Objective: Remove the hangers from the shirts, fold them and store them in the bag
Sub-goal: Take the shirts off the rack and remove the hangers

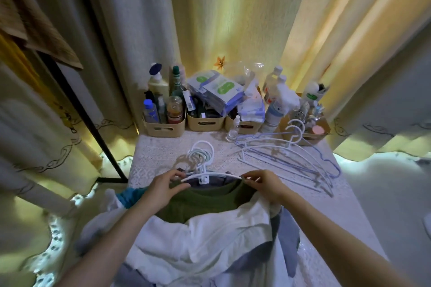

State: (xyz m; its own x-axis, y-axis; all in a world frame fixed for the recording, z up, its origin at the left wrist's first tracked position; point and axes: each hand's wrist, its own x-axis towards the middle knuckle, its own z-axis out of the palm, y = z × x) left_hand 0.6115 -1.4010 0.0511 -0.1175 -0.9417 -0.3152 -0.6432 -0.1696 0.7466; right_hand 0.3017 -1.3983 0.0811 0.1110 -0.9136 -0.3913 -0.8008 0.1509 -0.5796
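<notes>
Our left hand [163, 187] and right hand [263, 185] each pinch an end of the white hanger [211, 175] at the collar of the green shirt [200, 204], atop a clothes pile [210, 237] on the counter [161, 149]

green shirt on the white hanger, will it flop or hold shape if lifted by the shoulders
Probably floppy: the green shirt sags in creases between the left hand and right hand pinching its shoulders. Likely light: it looks like thin cloth. Only the white hanger inside seems stiff.
</notes>
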